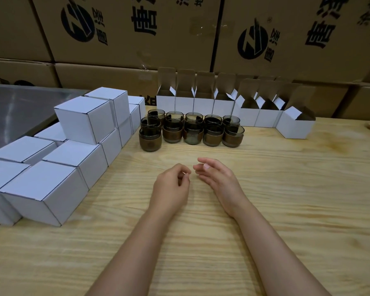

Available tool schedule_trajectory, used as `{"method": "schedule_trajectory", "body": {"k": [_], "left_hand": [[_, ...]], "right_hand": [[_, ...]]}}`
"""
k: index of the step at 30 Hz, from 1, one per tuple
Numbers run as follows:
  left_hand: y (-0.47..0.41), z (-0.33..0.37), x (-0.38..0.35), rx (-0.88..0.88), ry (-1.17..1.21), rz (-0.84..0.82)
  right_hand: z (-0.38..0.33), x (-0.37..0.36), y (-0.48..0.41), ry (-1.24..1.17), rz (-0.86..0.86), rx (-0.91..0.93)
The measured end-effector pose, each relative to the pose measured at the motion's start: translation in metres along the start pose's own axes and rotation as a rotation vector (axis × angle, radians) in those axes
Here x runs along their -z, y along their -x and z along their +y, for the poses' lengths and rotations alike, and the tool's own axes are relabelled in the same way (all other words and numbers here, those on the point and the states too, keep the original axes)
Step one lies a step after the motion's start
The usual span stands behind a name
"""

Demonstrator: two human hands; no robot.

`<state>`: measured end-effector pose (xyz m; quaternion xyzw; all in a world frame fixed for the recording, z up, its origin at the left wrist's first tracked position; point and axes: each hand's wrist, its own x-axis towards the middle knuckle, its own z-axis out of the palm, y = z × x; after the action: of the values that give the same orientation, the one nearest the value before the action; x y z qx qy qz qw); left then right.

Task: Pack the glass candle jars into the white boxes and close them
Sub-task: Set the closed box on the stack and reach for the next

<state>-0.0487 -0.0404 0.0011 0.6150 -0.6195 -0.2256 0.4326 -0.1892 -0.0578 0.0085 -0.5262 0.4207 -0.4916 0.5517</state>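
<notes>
**Both hands idle, jars waiting unpacked**

The left hand (171,184) and the right hand (218,178) are hovering close together over the middle of the wooden bench (286,189), fingertips nearly meeting. Both are hanging loosely curled and are grasping nothing (whether they are touching the wood or floating just above it cannot be told). The bare forearms are reaching in from the near edge.

The glass candle jars (190,130) are standing in a tight cluster beyond the hands, toward the back of the bench. They are smoky dark glass, each wearing a brown band around its lower half. Five are forming the front row; the ones above them may be stacked or simply standing behind, and the view is not settling which.

Just behind the jars, the open white boxes (203,103) are lining up side by side with their brown-lined lids standing upright. The rightmost open box (295,128) is sitting nearer and turned at an angle.

To the left, the closed white boxes (81,122) are piling up in two layers, running from the near left corner to just beside the jars. A steel surface (19,103) is showing behind that pile, and printed brown cartons (137,39) are filling the background.
</notes>
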Motion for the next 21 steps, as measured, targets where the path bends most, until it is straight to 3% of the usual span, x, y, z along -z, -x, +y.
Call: {"method": "schedule_trajectory", "body": {"k": [5,13,21], "left_hand": [[-0.004,0.002,-0.004,-0.017,-0.090,-0.001],[-0.005,0.000,-0.005,-0.028,-0.132,-0.010],[-0.006,-0.004,-0.007,-0.050,-0.118,0.016]], "right_hand": [[0.001,0.011,-0.012,0.174,0.068,-0.072],[-0.036,0.129,-0.092,0.607,0.617,-0.086],[-0.057,0.239,-0.150,0.886,0.818,-0.127]]}}
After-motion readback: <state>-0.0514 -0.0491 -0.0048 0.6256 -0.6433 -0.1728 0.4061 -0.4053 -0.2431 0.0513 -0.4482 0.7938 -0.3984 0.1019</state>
